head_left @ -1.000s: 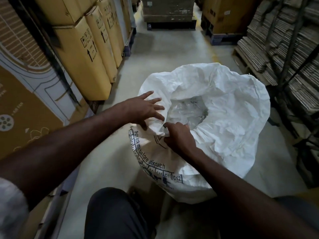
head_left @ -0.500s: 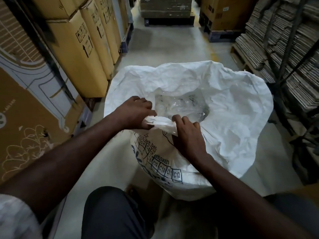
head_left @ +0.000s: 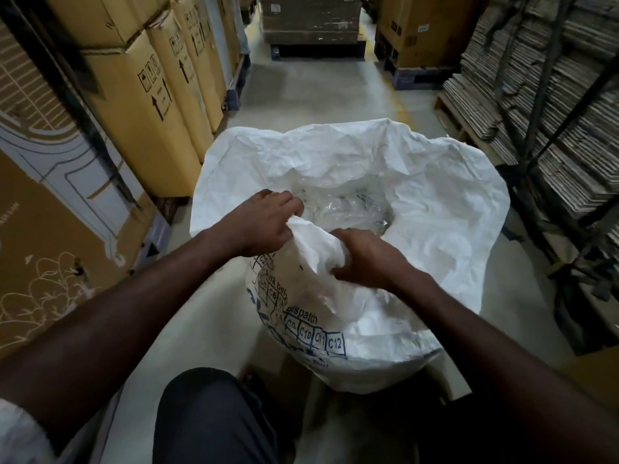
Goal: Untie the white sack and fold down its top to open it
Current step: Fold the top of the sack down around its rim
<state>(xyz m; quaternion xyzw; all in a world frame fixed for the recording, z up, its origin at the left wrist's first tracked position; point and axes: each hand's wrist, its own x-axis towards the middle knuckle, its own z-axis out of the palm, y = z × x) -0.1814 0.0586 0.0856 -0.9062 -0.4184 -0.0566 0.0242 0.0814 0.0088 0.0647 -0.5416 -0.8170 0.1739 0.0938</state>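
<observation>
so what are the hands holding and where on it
Both the left hand and right hand grip the white sack at the near edge of its open top.

White sack (head_left: 435, 202), blue print; yellow-brown cartons (head_left: 140, 105).

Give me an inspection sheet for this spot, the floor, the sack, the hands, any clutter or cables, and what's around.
Surface: pale concrete floor, aisle between stacks.
Job's things: white sack upright, mouth open, far rim folded outward; clear plastic inside.
Clutter: nothing seen.
Hands: left hand and right hand both grip the near rim.
Cables: nothing seen.
Surroundings: cardboard boxes on the left, flattened cardboard stacks on the right, a pallet load ahead.
</observation>
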